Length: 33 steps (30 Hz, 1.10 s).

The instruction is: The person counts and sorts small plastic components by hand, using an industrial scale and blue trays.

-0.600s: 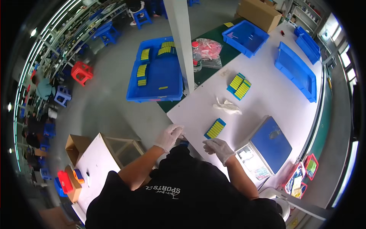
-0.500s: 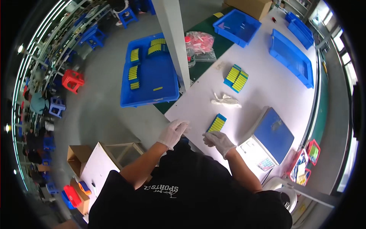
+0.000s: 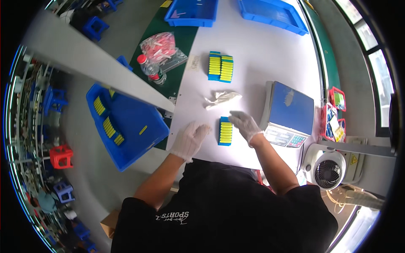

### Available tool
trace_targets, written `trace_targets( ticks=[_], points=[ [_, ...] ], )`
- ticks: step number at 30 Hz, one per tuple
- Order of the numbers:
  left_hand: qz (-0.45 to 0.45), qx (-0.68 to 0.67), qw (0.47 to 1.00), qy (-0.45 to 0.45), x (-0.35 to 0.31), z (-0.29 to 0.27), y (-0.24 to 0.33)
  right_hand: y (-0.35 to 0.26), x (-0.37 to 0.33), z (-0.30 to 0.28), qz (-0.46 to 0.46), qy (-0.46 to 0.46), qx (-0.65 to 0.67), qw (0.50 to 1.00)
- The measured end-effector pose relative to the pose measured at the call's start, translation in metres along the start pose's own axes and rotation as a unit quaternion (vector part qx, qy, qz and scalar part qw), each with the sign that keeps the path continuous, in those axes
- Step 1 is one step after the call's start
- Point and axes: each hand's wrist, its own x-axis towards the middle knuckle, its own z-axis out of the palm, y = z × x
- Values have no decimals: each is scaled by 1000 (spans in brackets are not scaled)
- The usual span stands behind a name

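My left hand [image 3: 190, 141], in a thin white glove, is held over the near left edge of the white table with its fingers loosely apart and nothing visible in them. My right hand [image 3: 245, 125], gloved alike, hovers with open fingers just right of a blue holder with a row of yellow-green sticks [image 3: 225, 131]. Whether its fingertips touch the holder I cannot tell. Farther back stand two joined holders of the same kind [image 3: 220, 67]. A crumpled white glove or cloth [image 3: 223, 99] lies between them and the near holder.
To the right sits a blue-topped weighing scale [image 3: 291, 109]. On the left, beyond a grey post [image 3: 105, 63], a blue tray [image 3: 135, 147] holds more stick rows and one loose stick. A red-capped bottle [image 3: 152, 69] and pink-filled bag [image 3: 158, 46] lie on green matting.
My view has swung right and over the table. Both hands have shifted forward, and the right hand has moved from the near holder's front end to its right side; its fingers have opened.
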Motion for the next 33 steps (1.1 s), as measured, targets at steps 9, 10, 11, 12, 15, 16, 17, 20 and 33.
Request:
trace_targets(
  ticks=[9, 10, 11, 12, 15, 16, 17, 20, 33],
  points=[
    [-145, 75, 982, 97, 228, 85, -68, 78, 198, -39, 151, 226, 141, 952],
    [-166, 91, 978, 89, 243, 82, -82, 62, 202, -40, 157, 231, 152, 948],
    [-168, 106, 976, 91, 257, 82, -99, 50, 206, -36, 164, 234, 167, 944],
    [-210, 23, 970, 118, 267, 81, -120, 33, 209, -31, 162, 222, 180, 945],
    [-252, -91, 957, 108, 303, 106, -111, 36, 225, -47, 147, 166, 294, 930],
    [-266, -110, 953, 97, 312, 111, -112, 38, 235, -46, 157, 200, 245, 935],
    [-282, -129, 947, 87, 319, 116, -113, 40, 245, -44, 169, 232, 195, 938],
    [-361, -100, 920, 113, 328, 116, -118, 30, 253, -37, 203, 285, 195, 916],
    [-411, -268, 871, -25, 341, 81, -119, 51, 277, -57, 215, 118, 457, 855]
  ],
)
